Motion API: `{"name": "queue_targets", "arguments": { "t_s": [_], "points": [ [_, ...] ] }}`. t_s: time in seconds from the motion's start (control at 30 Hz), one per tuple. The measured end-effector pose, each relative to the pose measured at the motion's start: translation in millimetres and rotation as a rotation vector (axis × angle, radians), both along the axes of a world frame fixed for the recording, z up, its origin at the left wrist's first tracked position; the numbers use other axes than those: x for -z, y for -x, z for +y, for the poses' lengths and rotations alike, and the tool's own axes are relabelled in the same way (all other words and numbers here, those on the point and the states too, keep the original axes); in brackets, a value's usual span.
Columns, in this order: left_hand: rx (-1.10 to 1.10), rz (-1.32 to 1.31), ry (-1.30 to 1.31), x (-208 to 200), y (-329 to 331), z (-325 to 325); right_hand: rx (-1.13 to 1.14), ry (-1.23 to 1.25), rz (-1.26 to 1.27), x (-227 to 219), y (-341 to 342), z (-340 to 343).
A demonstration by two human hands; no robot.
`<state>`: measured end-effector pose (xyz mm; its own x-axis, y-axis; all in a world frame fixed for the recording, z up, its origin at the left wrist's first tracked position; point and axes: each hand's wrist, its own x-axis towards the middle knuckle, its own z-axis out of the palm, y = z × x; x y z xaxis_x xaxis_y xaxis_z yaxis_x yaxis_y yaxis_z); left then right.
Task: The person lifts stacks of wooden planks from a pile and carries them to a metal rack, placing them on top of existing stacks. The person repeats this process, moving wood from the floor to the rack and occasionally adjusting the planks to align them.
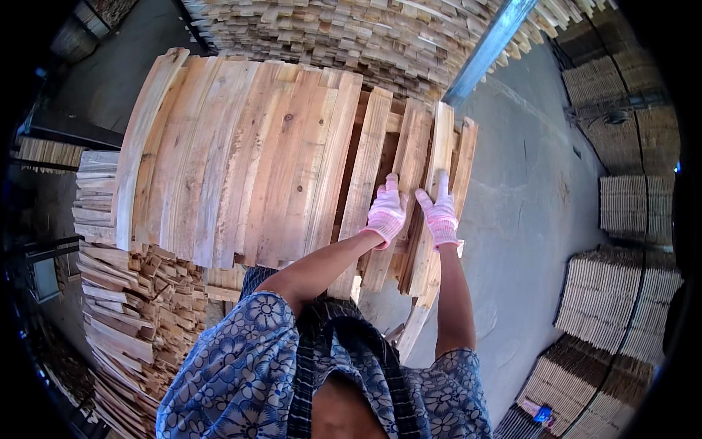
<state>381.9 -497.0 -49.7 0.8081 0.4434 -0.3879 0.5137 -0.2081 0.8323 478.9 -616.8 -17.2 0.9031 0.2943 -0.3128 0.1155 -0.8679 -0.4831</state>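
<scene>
Both my hands wear pale pink-and-white knit gloves and reach over loose wooden planks at the right end of a stack. My left hand [387, 213] lies between a narrow plank [368, 168] and a second plank [412, 146], its fingers stretched forward against the second one. Farther right, my right hand [440, 215] rests on a third plank [442, 139], index finger pointing along it and thumb spread to the left. An outermost plank [464, 161] lies just beyond it, slightly slanted. Gaps separate these planks, and the undersides of my hands are hidden.
Side-by-side boards [278, 146] cover the stack to the left. Split wood pieces [172, 293] are piled at lower left. A large timber pile [329, 36] and a blue metal post [486, 55] stand ahead. Bundled stacks [603, 293] line the right beyond the grey floor [526, 197].
</scene>
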Motion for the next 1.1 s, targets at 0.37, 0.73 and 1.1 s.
{"name": "queue_targets", "arguments": {
  "t_s": [0.37, 0.73, 1.1],
  "points": [
    [0.238, -0.277, -0.889, -89.3, 97.7, 133.5, 0.003, 0.045, -0.084, -10.8, 40.9, 60.9],
    [0.486, -0.235, -0.994, -46.7, 135.3, 159.4, 0.016, -0.029, 0.035, -36.4, 41.7, 89.6],
    [0.428, -0.291, -0.972, -45.4, 138.2, 163.2, 0.104, 0.142, -0.313, 19.7, -17.4, -45.7]
  ]
}}
